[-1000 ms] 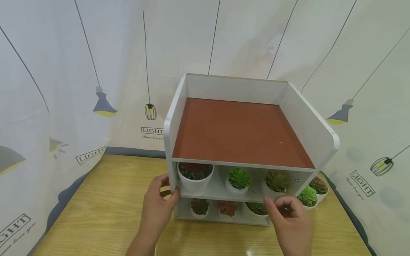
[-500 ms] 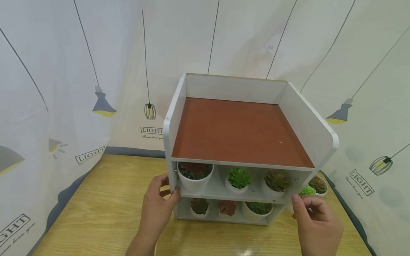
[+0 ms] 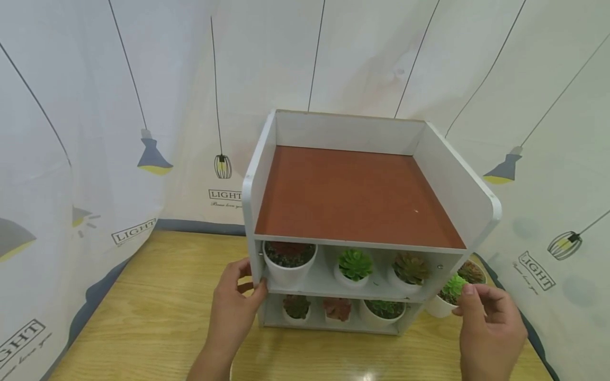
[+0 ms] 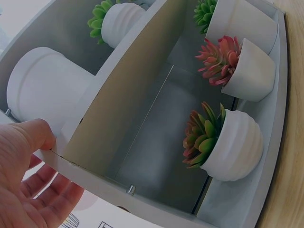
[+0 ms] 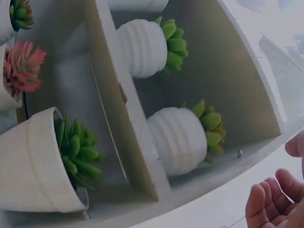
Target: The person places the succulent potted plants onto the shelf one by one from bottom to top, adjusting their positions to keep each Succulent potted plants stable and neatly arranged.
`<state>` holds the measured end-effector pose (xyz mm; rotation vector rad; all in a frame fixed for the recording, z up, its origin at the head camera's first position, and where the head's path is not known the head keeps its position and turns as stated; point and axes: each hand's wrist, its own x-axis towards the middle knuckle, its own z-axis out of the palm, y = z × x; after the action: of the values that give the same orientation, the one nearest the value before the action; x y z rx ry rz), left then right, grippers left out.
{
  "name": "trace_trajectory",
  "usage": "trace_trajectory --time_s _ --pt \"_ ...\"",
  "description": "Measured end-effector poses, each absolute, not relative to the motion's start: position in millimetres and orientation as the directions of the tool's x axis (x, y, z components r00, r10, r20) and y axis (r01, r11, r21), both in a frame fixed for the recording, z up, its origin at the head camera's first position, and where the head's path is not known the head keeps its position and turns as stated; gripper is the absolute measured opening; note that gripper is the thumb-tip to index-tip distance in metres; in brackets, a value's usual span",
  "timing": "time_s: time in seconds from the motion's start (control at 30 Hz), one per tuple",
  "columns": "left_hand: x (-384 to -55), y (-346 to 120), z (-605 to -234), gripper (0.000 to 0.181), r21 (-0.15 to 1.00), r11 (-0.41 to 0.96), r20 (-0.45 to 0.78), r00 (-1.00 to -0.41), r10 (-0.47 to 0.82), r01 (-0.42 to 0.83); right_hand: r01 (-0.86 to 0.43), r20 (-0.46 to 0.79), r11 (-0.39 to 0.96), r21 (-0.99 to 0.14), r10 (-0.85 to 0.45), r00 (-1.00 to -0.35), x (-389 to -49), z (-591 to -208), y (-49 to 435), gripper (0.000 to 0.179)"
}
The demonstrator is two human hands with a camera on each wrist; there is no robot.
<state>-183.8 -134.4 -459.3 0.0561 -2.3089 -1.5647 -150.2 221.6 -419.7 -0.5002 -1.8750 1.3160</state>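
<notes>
A white two-tier shelf with a red-brown top board (image 3: 352, 193) stands on the table. My left hand (image 3: 233, 312) grips its left side panel, thumb at the front edge and fingers outside. My right hand (image 3: 495, 333) is off the shelf's right side, its fingers loosely curled, nothing seen in it. It is nearest a white pot (image 3: 440, 307) with a bright green succulent, overlapping that plant in the head view. On the upper tier sit a large white pot (image 3: 288, 274), a green succulent (image 3: 355, 264) and a brownish-green succulent (image 3: 411, 269).
The lower tier holds a dark reddish-green succulent (image 3: 296, 306), a red succulent (image 3: 337, 309) and a larger white pot (image 3: 383, 312). Behind the right-hand pot is another potted succulent (image 3: 472, 271). A printed curtain (image 3: 362, 53) hangs behind the wooden table (image 3: 157, 296).
My right hand has moved right, from in front of the shelf's lower right corner to beside the potted green succulent outside. My left hand stays on the side panel.
</notes>
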Motion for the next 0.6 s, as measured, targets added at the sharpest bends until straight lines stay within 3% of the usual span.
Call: trace_trajectory --time_s 0.43,0.6 --pt "-186.4 -134.1 -461.3 0.042 0.909 0.397 0.235 -0.944 -0.233 0.128 0.006 0.28 0.366 -0.931 0.723 -0.632 -171.3 -437.6 247.1 0.009" --pt "-186.3 -133.9 -461.1 0.041 0.912 0.39 0.234 -0.943 -0.236 0.128 0.11 0.17 0.317 -0.942 0.735 -0.657 -179.1 -446.2 259.8 0.024"
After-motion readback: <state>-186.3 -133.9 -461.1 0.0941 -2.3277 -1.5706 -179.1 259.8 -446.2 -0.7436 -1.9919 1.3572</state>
